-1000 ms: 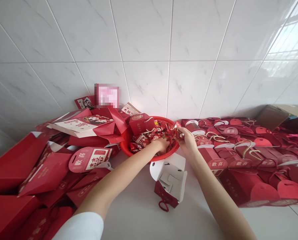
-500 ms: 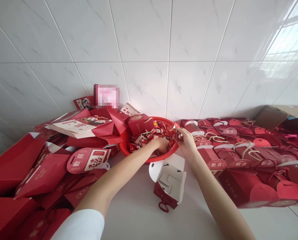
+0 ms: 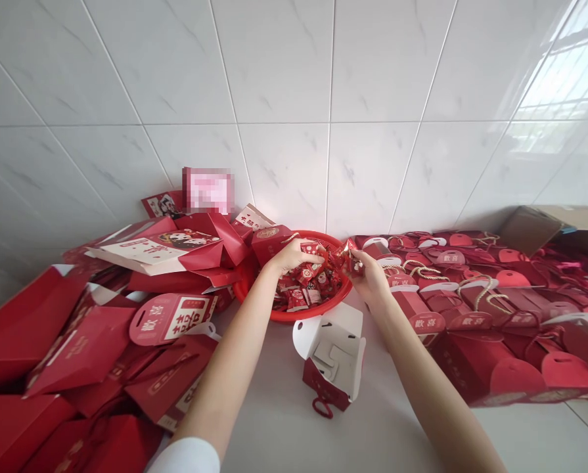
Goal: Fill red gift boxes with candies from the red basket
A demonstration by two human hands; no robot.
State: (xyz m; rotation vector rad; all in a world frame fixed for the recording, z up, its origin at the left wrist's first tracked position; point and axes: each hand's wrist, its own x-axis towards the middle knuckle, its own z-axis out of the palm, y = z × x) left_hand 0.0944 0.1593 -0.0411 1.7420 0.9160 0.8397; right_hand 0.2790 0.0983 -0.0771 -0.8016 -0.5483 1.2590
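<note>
A red plastic basket (image 3: 294, 316) full of small red wrapped candies (image 3: 297, 299) stands against the wall. Over its left half, my left hand (image 3: 290, 257) is closed on a red candy packet (image 3: 314, 248); the undersides of its fingers are partly hidden. At the right rim, my right hand (image 3: 371, 274) grips shiny red wrapped candies (image 3: 345, 251) between thumb and fingers. In front of the basket lies an opened gift box (image 3: 334, 358), white inside, its flaps spread and a red cord handle (image 3: 322, 408) at its near side.
Red gift boxes and bags (image 3: 89, 341) are heaped on the left, some leaning against the basket. Rows of closed red gift boxes (image 3: 475, 322) with cord handles fill the right. A brown cardboard box (image 3: 533, 226) stands at the far right by the tiled wall (image 3: 284, 171).
My left hand has come up out of the candies and moved left, now with a packet in its fingers. My right hand stays at the rim, still holding its candies.
</note>
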